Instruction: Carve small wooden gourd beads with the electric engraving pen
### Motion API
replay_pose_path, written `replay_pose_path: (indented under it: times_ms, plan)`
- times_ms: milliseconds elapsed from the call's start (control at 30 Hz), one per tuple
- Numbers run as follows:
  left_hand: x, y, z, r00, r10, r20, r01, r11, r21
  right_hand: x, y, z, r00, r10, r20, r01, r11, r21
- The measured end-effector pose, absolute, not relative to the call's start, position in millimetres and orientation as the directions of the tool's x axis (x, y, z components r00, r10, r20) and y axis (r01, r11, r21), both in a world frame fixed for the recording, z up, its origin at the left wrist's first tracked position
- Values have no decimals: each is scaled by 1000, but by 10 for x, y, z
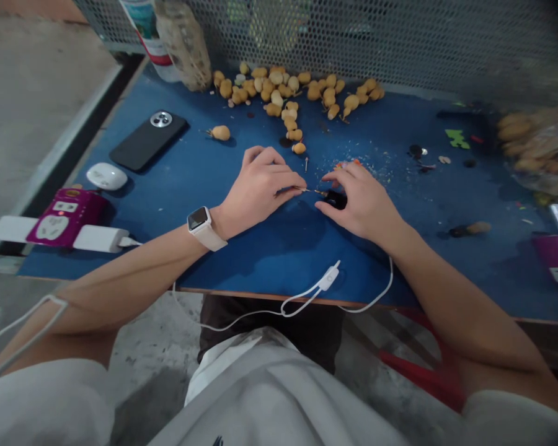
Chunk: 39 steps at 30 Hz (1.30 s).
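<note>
Pinching a thin stick (pixel 299 188) in a closed grip, the left hand (pixel 266 186) hovers over the blue tabletop (pixel 255 266); facing it, the right hand (pixel 360 199) closes its grip on a small black object (pixel 335 199), near the gourds (pixel 279 93).

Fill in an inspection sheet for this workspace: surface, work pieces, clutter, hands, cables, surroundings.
Surface: blue table, pale crumbs beyond the right hand.
Work pieces: thin piece, black piece; ends nearly meet, contact unclear.
Clutter: small gourds along the back, phone, white case, scraps at right.
Hands: left pinches the thin piece; right curls around the black piece.
Cables: white cable with inline switch, drooping over the front edge.
Surroundings: mesh panel behind, red stool below.
</note>
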State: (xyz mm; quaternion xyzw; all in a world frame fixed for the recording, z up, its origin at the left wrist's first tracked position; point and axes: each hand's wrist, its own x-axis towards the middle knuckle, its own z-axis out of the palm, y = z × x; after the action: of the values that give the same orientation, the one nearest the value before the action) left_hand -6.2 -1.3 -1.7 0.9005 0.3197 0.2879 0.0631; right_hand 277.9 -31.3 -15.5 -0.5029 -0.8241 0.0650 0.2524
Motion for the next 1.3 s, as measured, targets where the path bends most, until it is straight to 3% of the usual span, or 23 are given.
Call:
replay_pose_path:
  times_ms: [167, 400, 633, 1300]
  plan:
    - [-85, 29, -51, 598, 634, 490, 565, -768, 303, 2820, -302, -145, -403, 877, 259, 807, 475, -352]
    - [-84, 6, -21, 560, 683, 468, 564, -729, 388, 2684, -351, -62, -372, 825, 425, 705, 549, -449]
    - [-77, -32, 6, 531, 686, 497, 496, -727, 474, 2632, -376, -55, -358, 794, 491, 643, 591, -486]
    - [-86, -26, -28, 566, 645, 513, 483, -764, 428, 2617, -441, -47, -368, 793, 486, 628, 597, -498]
